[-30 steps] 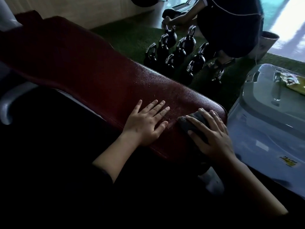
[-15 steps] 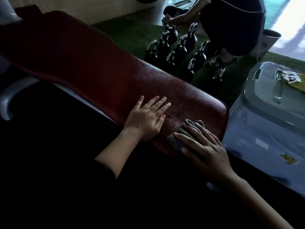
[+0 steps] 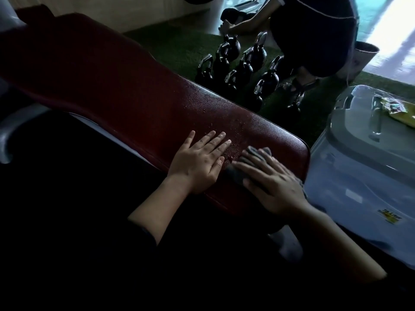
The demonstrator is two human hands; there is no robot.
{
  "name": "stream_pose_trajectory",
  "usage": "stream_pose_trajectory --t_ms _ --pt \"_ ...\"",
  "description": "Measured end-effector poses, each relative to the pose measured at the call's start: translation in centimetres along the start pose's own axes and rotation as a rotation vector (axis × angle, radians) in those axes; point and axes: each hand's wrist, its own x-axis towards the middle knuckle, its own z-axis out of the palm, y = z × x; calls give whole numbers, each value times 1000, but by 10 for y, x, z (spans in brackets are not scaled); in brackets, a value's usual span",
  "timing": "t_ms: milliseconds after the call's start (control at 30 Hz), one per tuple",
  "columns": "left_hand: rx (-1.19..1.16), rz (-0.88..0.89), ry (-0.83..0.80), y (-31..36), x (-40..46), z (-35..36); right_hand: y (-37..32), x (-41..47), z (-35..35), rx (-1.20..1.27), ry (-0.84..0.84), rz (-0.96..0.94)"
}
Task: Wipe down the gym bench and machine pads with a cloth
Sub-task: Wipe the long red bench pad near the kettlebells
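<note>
A long dark red gym bench pad (image 3: 125, 90) runs from the upper left down to the lower right, with water droplets on its near end. My left hand (image 3: 199, 161) lies flat on the pad, fingers spread, holding nothing. Just to its right, my right hand (image 3: 271, 182) presses a crumpled grey cloth (image 3: 256, 153) onto the pad near its right end. The cloth's far edge pokes out beyond my fingertips; the rest is hidden under the hand.
Several black kettlebells (image 3: 242, 68) stand on green turf beyond the bench. Another person (image 3: 314, 32) crouches behind them. A grey lidded plastic bin (image 3: 363, 153) sits against the bench's right end, a yellow packet (image 3: 402, 113) on its lid. A pot (image 3: 363, 57) stands at the far right.
My right hand has slid the cloth along the pad's right end, first toward the near edge, then left up against my left hand. The left hand has stayed flat in place.
</note>
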Motion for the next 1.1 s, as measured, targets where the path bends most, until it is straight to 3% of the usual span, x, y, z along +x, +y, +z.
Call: stream_pose_trajectory --t_ms 133,300,467,600,733,833,900,1000,1100 --pt "-3 5 15 -1 0 0 18 -41 0 85 -12 -205" --pt "3 5 17 1 0 0 76 -32 -9 5 -91 -66" --pt "2 4 12 0 0 0 41 10 -4 -14 -12 53" --pt "-9 6 14 0 0 -1 7 -3 0 25 41 -118" --pt "-8 7 21 1 0 0 31 -38 1 76 3 -277" --pt "-3 5 22 0 1 1 65 -37 -4 139 -29 -178" --pt "-12 5 26 0 1 1 75 -19 -8 37 -22 -105" --pt "-13 11 34 0 0 1 55 8 -8 -10 1 -15" --pt "-14 9 34 0 0 1 17 9 3 30 39 -71"
